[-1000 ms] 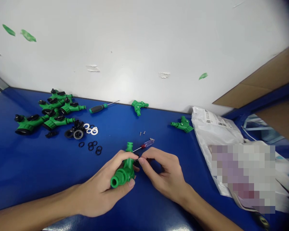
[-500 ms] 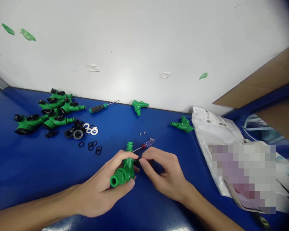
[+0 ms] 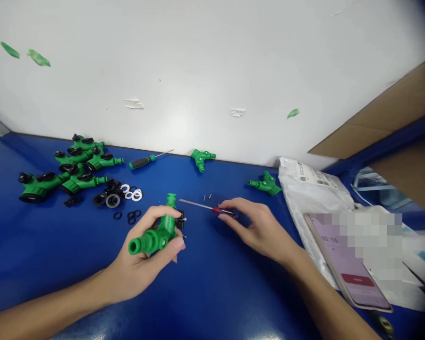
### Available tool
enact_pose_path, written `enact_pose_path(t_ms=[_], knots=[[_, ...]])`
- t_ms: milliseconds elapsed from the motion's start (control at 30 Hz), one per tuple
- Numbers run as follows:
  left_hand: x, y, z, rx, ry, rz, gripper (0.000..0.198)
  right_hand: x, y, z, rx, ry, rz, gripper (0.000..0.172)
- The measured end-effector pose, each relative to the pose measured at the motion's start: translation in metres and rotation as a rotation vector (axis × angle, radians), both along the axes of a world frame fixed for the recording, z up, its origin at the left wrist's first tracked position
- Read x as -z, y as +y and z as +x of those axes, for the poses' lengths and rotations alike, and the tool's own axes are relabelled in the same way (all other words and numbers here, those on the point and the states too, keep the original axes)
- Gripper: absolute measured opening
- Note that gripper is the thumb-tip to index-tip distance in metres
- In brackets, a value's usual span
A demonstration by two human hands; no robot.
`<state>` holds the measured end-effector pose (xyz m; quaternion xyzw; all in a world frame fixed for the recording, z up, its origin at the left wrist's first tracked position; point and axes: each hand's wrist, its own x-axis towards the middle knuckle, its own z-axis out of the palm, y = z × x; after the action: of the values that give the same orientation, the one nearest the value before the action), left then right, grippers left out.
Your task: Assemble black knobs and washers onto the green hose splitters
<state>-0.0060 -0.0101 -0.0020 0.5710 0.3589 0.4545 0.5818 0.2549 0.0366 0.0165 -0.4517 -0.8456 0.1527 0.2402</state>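
Note:
My left hand (image 3: 145, 264) is closed around a green plastic hose splitter (image 3: 155, 233), held just above the blue table (image 3: 212, 293). A small black part (image 3: 180, 220) sits on the splitter's side. My right hand (image 3: 260, 229) pinches the handle of a small red-handled screwdriver (image 3: 207, 208), whose thin shaft points left toward the splitter. Two tiny screws (image 3: 207, 196) lie on the table just behind the screwdriver.
A pile of green splitters (image 3: 69, 167) lies at the far left, with black and white rings (image 3: 122, 200) beside it. A green-handled screwdriver (image 3: 145, 160) and two loose green fittings (image 3: 201, 158) (image 3: 266, 184) lie near the wall. A white bag (image 3: 315, 189) and a phone (image 3: 347, 264) lie at the right.
My right hand left the splitter and took hold of the red-handled screwdriver. My left hand carried the splitter to the left. The camera shifted slightly.

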Motion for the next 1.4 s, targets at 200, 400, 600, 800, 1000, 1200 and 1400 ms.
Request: enact_pose_path(t_ms=[200,400,600,800,1000,1200,1400], knots=[[-0.001,0.008,0.001,-0.175,-0.031,0.105,0.014,-0.021,-0.008,0.011,0.101,0.382,0.13,0.011],[-0.001,0.01,0.003,-0.193,-0.015,0.109,0.012,-0.027,-0.02,0.001,-0.043,0.391,0.183,0.029],[0.001,0.011,0.003,-0.182,0.022,0.148,0.013,-0.033,-0.021,-0.006,-0.11,0.378,0.187,0.027],[0.0,0.012,0.005,-0.176,0.032,0.156,0.015,-0.033,-0.02,-0.007,-0.105,0.368,0.2,0.03],[0.001,0.012,0.005,-0.155,0.029,0.142,0.015,-0.032,-0.02,-0.006,-0.11,0.35,0.192,0.029],[0.001,0.011,0.004,-0.147,0.025,0.132,0.015,-0.032,-0.021,-0.005,-0.109,0.349,0.195,0.03],[0.002,0.01,0.004,-0.137,0.029,0.125,0.015,-0.034,-0.022,-0.006,-0.116,0.33,0.199,0.03]])
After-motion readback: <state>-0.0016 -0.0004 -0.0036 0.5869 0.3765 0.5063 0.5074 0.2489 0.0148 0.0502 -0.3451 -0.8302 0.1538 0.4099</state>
